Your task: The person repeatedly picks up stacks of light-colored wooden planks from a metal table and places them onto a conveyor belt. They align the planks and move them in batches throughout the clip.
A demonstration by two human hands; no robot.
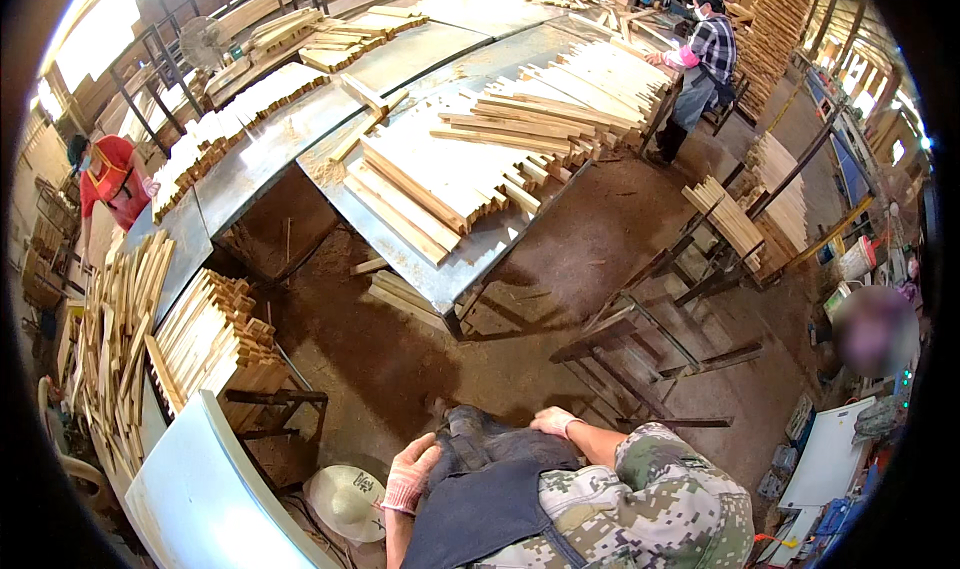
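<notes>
Dark apron (470, 517), lower centre: we are judging it soft, light, best gripped by edge. Left hand (410, 472), right hand (556, 422) flanking it, fingers bunched; any pinch we aren't discerning.

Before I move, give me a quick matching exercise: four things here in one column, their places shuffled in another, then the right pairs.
Column one:
1. left hand
2. right hand
3. round pale object with dark marks
4. co-worker in a checked shirt

Column two:
A. standing in the upper right of the view
B. at the left edge of the wearer's dark clothing
C. near the lower edge of the view, left of both hands
D. at the upper right edge of that dark clothing

Right pairs: 1-B, 2-D, 3-C, 4-A.
</notes>
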